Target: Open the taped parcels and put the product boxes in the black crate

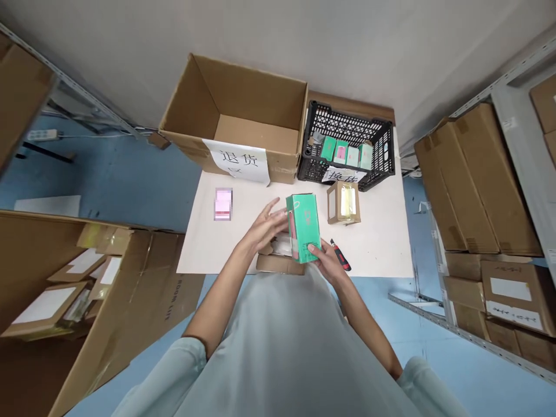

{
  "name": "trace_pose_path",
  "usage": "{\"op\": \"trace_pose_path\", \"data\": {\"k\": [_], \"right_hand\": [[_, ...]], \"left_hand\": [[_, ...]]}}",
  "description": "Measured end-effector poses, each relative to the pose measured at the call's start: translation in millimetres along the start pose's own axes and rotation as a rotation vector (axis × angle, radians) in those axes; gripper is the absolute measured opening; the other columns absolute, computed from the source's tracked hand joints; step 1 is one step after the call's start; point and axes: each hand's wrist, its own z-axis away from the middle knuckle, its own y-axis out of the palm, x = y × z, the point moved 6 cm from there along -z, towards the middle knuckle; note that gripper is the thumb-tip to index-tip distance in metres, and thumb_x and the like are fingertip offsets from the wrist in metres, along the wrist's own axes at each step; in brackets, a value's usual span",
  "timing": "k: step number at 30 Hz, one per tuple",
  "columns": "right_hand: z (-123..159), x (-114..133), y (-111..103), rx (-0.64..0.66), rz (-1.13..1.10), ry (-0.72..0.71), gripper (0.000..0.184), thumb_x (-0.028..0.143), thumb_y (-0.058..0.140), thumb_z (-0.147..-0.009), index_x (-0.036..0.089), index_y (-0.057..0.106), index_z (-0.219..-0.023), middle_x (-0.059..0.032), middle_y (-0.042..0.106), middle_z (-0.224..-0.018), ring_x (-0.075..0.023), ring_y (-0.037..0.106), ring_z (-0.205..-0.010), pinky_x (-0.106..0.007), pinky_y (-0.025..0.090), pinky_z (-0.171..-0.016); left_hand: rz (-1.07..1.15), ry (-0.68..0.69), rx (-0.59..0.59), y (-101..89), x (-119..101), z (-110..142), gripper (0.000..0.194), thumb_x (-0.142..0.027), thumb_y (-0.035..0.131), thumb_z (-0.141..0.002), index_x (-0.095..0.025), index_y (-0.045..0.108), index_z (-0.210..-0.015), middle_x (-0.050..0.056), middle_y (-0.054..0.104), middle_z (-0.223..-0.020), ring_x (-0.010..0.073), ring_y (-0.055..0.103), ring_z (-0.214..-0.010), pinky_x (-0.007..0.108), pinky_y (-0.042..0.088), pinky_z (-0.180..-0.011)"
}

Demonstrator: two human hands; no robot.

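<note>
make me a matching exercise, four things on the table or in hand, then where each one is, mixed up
1. green box
2. black crate
3. red and black cutter
4. large cardboard box

A. on the table, just right of the right hand
B. at the back, left of the crate
C. held in the right hand
D. behind the small taped carton

Pairs: 1-C, 2-D, 3-A, 4-B

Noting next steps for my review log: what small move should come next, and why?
Perhaps close the left hand on the green box: the right hand grips only its lower end, while the left's fingers are spread at its side.
</note>
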Motion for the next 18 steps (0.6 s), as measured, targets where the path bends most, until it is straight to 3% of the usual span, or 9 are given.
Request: {"op": "trace_pose_path", "data": {"k": [3, 6, 9, 14, 18], "right_hand": [[8.8, -6.3, 18.5, 0.082, -0.179, 0.076, 0.059, 0.074, 0.099, -0.076, 0.028, 0.082, -0.109, -0.0102, 0.09, -0.113, -0.0342, 0.085, -0.12, -0.048, 0.075, -0.097], [11.6, -13.8, 29.8, 0.101, -0.259, 0.123, 0.064, 0.078, 0.101, -0.07, 0.03, 0.082, -0.107, -0.0103, 0.091, -0.116, -0.0369, 0.084, -0.126, -0.051, 0.076, -0.095], [13.7, -16.9, 35.1, 0.09, -0.304, 0.136, 0.069, 0.081, 0.102, -0.066, 0.033, 0.082, -0.112, -0.0095, 0.09, -0.126, -0.0388, 0.083, -0.13, -0.056, 0.076, -0.096], [18.6, -12.8, 42.2, 0.122, -0.303, 0.138, 0.066, 0.08, 0.089, -0.086, 0.032, 0.082, -0.13, -0.0115, 0.087, -0.137, -0.0389, 0.079, -0.139, -0.06, 0.075, -0.1], [15.8, -7.9, 48.5, 0.164, -0.235, 0.129, 0.069, 0.085, 0.084, -0.089, 0.03, 0.082, -0.131, -0.0113, 0.088, -0.135, -0.0371, 0.081, -0.135, -0.057, 0.075, -0.102]], "left_hand": [[0.253, -0.035, 0.177, 32.0, 0.7, 4.1, 0.116, -0.07, 0.105, -0.067, -0.027, 0.058, -0.165, 0.016, 0.082, -0.139, 0.0367, 0.08, -0.13, 0.054, 0.064, -0.115], [0.324, -0.031, 0.204, 48.9, -6.6, 10.7, 0.111, -0.063, 0.109, -0.063, -0.024, 0.065, -0.158, 0.014, 0.085, -0.13, 0.0372, 0.082, -0.123, 0.052, 0.066, -0.113], [0.311, -0.019, 0.174, 51.5, -17.1, 13.9, 0.108, -0.054, 0.108, -0.065, -0.025, 0.065, -0.16, 0.012, 0.085, -0.13, 0.0361, 0.083, -0.121, 0.051, 0.066, -0.113], [0.238, -0.009, 0.172, 47.0, -29.4, 13.7, 0.106, -0.049, 0.105, -0.067, -0.028, 0.063, -0.163, 0.01, 0.085, -0.131, 0.0359, 0.082, -0.123, 0.049, 0.066, -0.112], [0.197, -0.012, 0.141, 41.3, -27.1, 9.1, 0.093, -0.049, 0.103, -0.069, -0.025, 0.068, -0.152, 0.009, 0.085, -0.123, 0.0345, 0.083, -0.116, 0.045, 0.067, -0.103]]}}
